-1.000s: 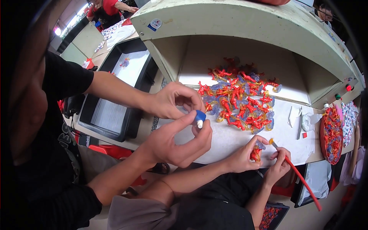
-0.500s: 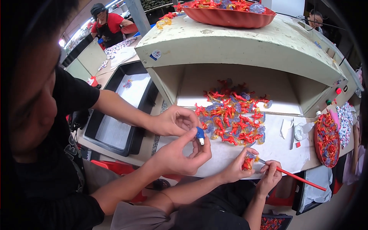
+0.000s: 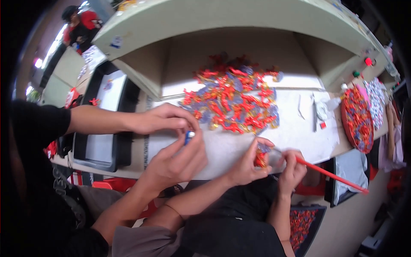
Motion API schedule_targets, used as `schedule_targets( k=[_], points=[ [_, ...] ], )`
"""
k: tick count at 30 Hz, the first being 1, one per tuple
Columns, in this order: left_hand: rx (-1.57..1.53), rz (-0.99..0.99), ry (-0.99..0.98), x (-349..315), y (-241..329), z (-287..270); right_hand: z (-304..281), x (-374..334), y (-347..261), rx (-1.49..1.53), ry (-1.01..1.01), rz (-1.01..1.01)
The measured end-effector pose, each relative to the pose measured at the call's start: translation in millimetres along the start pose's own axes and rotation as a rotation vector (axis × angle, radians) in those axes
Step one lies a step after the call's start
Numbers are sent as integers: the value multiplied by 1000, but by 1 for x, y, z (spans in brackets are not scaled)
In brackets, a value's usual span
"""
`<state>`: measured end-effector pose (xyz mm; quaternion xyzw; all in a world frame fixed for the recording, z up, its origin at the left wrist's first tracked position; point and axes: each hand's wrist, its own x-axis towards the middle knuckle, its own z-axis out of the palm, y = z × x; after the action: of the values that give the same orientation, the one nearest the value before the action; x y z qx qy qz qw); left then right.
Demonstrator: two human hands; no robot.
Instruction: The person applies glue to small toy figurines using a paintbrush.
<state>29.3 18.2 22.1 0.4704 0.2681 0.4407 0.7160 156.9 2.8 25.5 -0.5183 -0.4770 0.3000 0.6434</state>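
My left hand [image 3: 247, 168] is closed around a small red, yellow and clear-purple plastic figure [image 3: 260, 158] above the front of the white-covered table. In my right hand [image 3: 293, 170] is a thin brush with a long red handle [image 3: 332, 174], which slants down to the right. Its tip points toward the figure but is blurred, so contact cannot be told. Just beyond my hands lies a pile of similar figures [image 3: 233, 100], reaching into an open-fronted pale cabinet [image 3: 239, 15]. To my left, a co-worker's hands [image 3: 177, 145] hold a small blue piece with a white end [image 3: 189, 136].
A red basket of figures [image 3: 357, 120] stands at the right, near a clear bottle [image 3: 334, 103] and a metal tool [image 3: 314, 115]. A black tray [image 3: 124, 141] lies at the left. A dark crate of figures [image 3: 306, 222] sits low on the right. The co-worker's arm crosses the table's left side.
The view has tipped downward and shifted. The co-worker has turned the small blue piece so its white end faces up. My hands still hold the figure and brush, with the brush tip now blurred.
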Motion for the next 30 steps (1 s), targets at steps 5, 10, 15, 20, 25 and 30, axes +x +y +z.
schedule_targets(
  k=[5, 10, 15, 20, 25, 30],
  points=[
    [45, -2, 41, -5, 5, -5, -1, -5, -11, 190, 25, 41],
    [12, 48, -12, -2, 0, -10, 4, 5, 6, 21, 32, 68],
    [12, 20, 31, -3, 4, -5, 16, -11, -19, 183, -108, 8],
    [-11, -44, 58, -4, 5, -6, 19, -14, -18, 54, -56, -59],
    [-8, -31, 72, -2, 3, -10, 13, 3, 0, -38, -17, 50],
    [136, -1, 67, 4, 4, -2, 7, -6, -22, 176, -20, 14]
  ],
)
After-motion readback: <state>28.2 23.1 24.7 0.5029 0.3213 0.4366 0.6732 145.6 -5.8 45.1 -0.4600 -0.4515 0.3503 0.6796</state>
